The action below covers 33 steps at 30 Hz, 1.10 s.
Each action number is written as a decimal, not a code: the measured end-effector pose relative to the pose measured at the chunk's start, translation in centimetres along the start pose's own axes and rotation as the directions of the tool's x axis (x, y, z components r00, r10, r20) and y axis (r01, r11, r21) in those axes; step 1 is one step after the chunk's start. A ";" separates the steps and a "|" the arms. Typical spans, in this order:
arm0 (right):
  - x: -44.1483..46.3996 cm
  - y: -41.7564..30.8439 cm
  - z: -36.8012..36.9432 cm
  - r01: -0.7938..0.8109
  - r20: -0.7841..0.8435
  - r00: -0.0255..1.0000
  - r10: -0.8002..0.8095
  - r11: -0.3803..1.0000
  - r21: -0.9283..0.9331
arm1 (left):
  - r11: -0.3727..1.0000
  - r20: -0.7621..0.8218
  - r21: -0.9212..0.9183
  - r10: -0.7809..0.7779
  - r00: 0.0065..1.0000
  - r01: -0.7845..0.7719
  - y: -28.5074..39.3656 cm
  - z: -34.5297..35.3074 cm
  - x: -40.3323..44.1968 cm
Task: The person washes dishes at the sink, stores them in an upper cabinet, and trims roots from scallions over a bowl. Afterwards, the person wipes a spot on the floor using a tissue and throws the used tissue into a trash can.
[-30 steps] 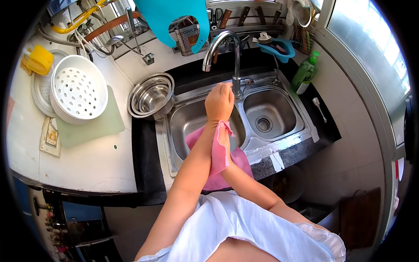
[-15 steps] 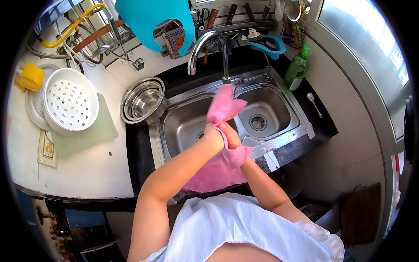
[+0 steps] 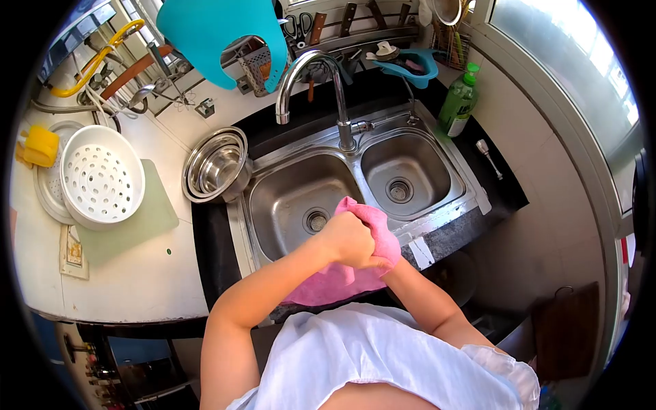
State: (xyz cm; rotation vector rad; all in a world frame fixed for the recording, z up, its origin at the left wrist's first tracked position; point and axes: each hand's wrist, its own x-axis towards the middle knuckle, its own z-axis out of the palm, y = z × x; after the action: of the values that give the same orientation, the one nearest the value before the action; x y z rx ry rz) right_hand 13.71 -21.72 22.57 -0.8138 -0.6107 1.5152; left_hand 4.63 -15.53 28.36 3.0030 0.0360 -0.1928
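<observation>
Over the front edge of the left sink basin, my left hand [image 3: 350, 240] is closed on a pink cloth [image 3: 381, 236]. The cloth wraps over my right hand, which is hidden under it and behind my left hand, so its fingers do not show. More pink cloth lies below my wrists along the counter's front edge. The double steel sink [image 3: 294, 179] has a drain showing in each basin, and the curved faucet [image 3: 342, 102] stands behind it, between the basins.
Nested steel bowls [image 3: 217, 166] sit left of the sink. Farther left, a white colander [image 3: 102, 178] rests on a pale green board [image 3: 152, 212]. A green soap bottle [image 3: 458, 102] and a small brush [image 3: 489, 158] are at the right. Knives hang behind.
My hands have moved down and closer to my body from near the faucet. The cloth's loose end, raised half a second ago, is now folded over my right hand. The view has shifted slightly.
</observation>
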 end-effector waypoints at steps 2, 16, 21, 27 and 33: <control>-0.4 1.2 -1.2 0.434 0.091 0.868 -0.488 0.658 -0.615 | 0.998 -0.321 0.035 0.052 0.946 -0.043 -0.3 1.9 0.0; -0.3 -17.5 -15.4 -0.065 0.159 0.052 -0.986 -0.162 -0.985 | 0.656 -0.523 -0.727 -0.721 0.455 0.204 0.4 5.4 -6.6; 4.1 -30.8 -16.4 -0.334 -0.091 0.263 -0.960 -0.002 -0.943 | 0.538 -0.422 -0.772 -0.832 0.360 0.339 0.0 7.3 -9.0; 9.8 -32.3 -24.0 -0.313 0.231 0.583 -0.779 -0.478 -0.820 | 0.448 -0.348 -0.830 -0.881 0.321 0.331 0.5 7.5 -8.9; 8.0 -28.0 -22.2 -0.104 0.416 0.351 -0.839 -0.477 -0.873 | 0.335 -0.238 -0.888 -0.921 0.309 0.315 0.7 8.0 -9.4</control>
State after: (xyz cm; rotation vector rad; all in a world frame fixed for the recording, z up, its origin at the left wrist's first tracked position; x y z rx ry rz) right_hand 48.42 -12.56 29.74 -1.7146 -1.3870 -0.8510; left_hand -5.66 -17.40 21.76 1.7906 1.2431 0.8271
